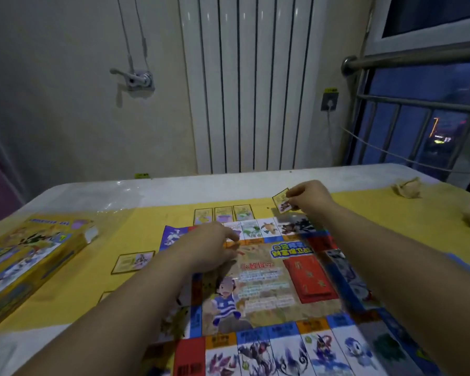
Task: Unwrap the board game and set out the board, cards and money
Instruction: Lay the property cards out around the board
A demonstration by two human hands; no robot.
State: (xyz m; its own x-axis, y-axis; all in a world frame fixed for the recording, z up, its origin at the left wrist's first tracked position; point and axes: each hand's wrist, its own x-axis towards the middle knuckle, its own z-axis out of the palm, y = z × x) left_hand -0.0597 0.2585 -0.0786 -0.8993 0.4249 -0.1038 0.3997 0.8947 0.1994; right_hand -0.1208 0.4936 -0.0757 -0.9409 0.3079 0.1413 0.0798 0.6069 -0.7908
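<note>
The colourful game board point(266, 291) lies unfolded on the yellow-topped table point(391, 213). My right hand point(308, 198) pinches a small picture card point(281, 203) just above the table, beyond the board's far right corner. Three similar cards point(224, 214) lie in a row along the board's far edge. Another card point(133, 262) lies to the left of the board. A red card stack point(311, 280) rests on the board's centre right. My left hand point(209, 248) hovers over the board's upper left part with loosely curled fingers; what it holds cannot be told.
The yellow game box point(30, 256) lies at the table's left, with clear wrap point(114, 202) behind it. Crumpled paper point(409, 188) sits at the far right. A white radiator point(250, 85) and a window railing point(418, 104) stand behind the table.
</note>
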